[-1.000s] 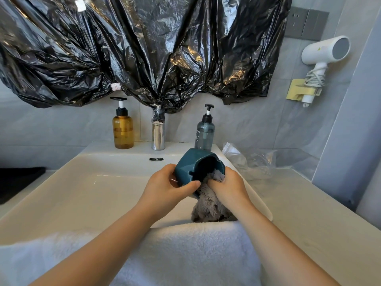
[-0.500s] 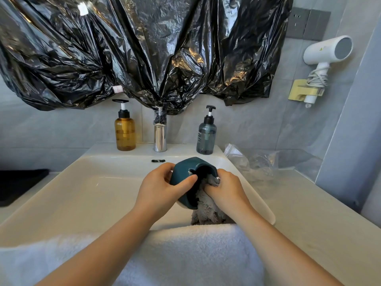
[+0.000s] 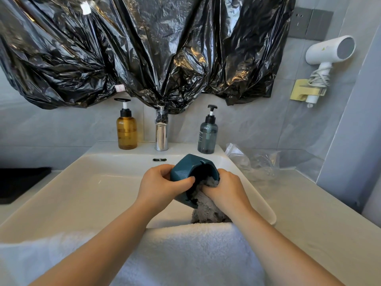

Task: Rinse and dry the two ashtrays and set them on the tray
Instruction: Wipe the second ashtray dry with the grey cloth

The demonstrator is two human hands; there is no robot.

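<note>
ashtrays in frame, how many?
1: the teal ashtray, gripped by the left hand over the sink, while the right hand pushes a grey cloth into it. The second isn't visible; it may be out of view.

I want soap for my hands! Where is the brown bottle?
In the head view, the brown bottle stands on the back ledge of the sink, left of the faucet, under the black plastic sheet.

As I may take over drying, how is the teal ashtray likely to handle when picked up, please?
The teal ashtray looks rigid, holding its shape in the left hand. Its smooth wall may be slippery when wet. Dropped into the sink, it could chip.
</note>
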